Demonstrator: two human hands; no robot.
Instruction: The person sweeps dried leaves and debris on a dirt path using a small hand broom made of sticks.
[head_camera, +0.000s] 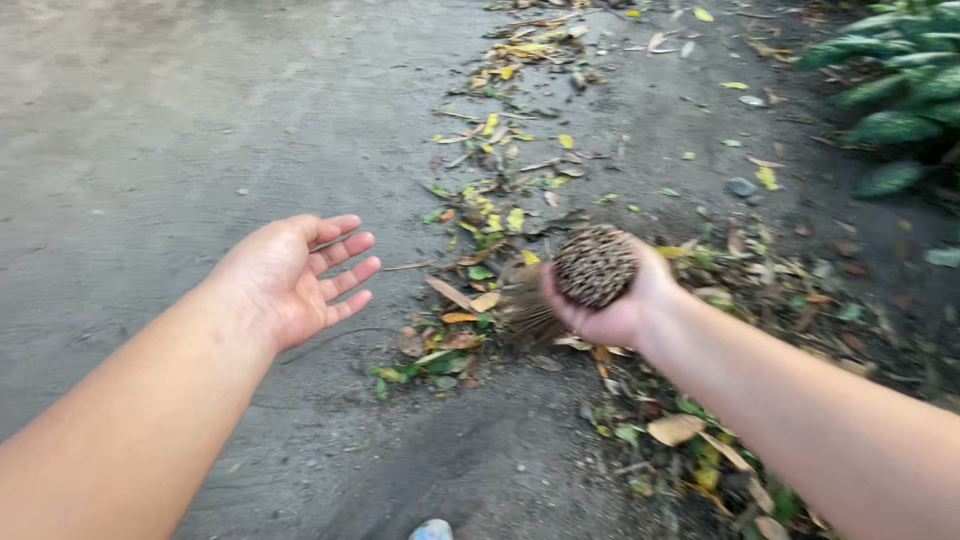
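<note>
My right hand (612, 305) is wrapped around the bundled end of a stick broom (594, 264); the cut ends of its thin brown ribs face the camera. The broom's bristles (522, 310) point down and left into a strip of fallen leaves (492, 215). My left hand (300, 275) is held out over the bare ground, palm turned inward, fingers spread, holding nothing.
Grey concrete ground (180, 140) spreads to the left. Yellow, green and brown leaves and twigs lie in a band from the top centre down to the lower right. Green leafy plants (900, 90) grow at the top right. A small stone (741, 186) lies on the dirt.
</note>
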